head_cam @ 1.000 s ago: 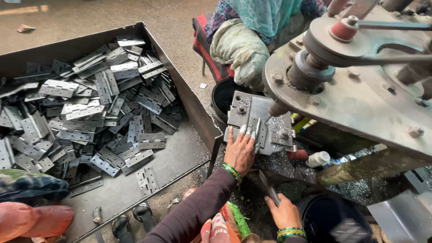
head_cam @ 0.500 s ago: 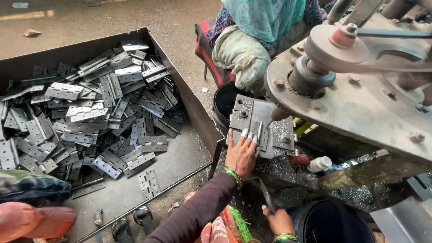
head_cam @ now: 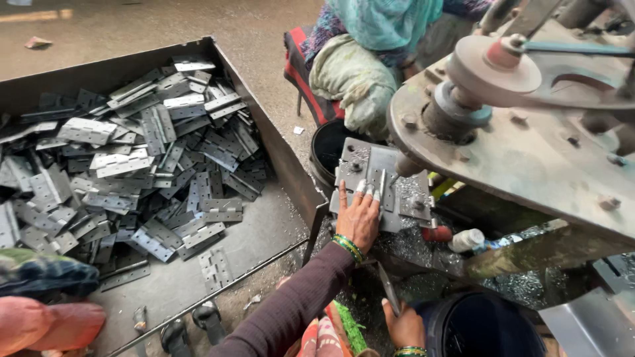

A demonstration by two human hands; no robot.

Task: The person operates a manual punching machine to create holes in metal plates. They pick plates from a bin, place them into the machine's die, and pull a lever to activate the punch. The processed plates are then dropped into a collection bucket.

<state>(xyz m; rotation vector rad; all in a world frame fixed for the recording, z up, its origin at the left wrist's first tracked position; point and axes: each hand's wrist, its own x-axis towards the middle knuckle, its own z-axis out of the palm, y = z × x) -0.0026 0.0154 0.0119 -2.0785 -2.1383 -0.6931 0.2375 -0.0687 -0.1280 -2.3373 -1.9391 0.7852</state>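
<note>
On the steel plate [head_cam: 370, 178] under the press, lying flat beneath the spread left hand [head_cam: 359, 218]: a thin hinge strip [head_cam: 381, 188], looking stiff, light, sharp-edged, best pinched by the long edges. Low by the dark bucket [head_cam: 483, 324], curling shut around a narrow metal strip [head_cam: 388, 289]: the right hand [head_cam: 405, 328].

The left hand [head_cam: 358, 219] has slid a little further up the grey die plate [head_cam: 377, 182], its fingers [head_cam: 366, 190] now spread flat beside a narrow metal strip [head_cam: 381, 185]. The right hand [head_cam: 403, 326] has dropped lower, near the dark bucket [head_cam: 486, 324], with a thin strip [head_cam: 389, 289] rising from its fingers toward the plate.
</note>
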